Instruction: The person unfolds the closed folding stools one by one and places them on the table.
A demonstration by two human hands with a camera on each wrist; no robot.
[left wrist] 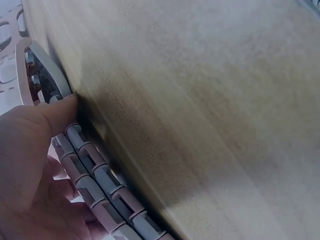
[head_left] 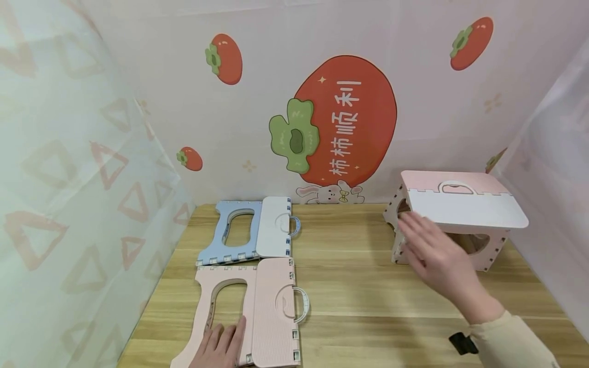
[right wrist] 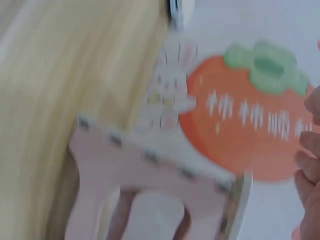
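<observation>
A folded pink step stool (head_left: pixel 273 327) with a white loop handle lies flat on the wooden table. My left hand (head_left: pixel 218 350) grips its near side, fingers over the top leg panel. In the left wrist view, the thumb (left wrist: pixel 62 112) crosses the hinged edge. Toward the back right, a pink-and-white step stool (head_left: pixel 465 207) stands unfolded on its legs, handle flat in the top. My right hand (head_left: pixel 434 258), slightly blurred, is raised in front of its left side with fingers extended and nothing held. The right wrist view shows that stool's pink leg panel (right wrist: pixel 150 175).
A folded blue-and-white step stool (head_left: pixel 276 230) lies just behind the pink one, their edges close together. A printed cloth (head_left: pixel 248 122) with persimmons hangs along the back of the table (head_left: pixel 349 286), and more cloth walls stand left and right.
</observation>
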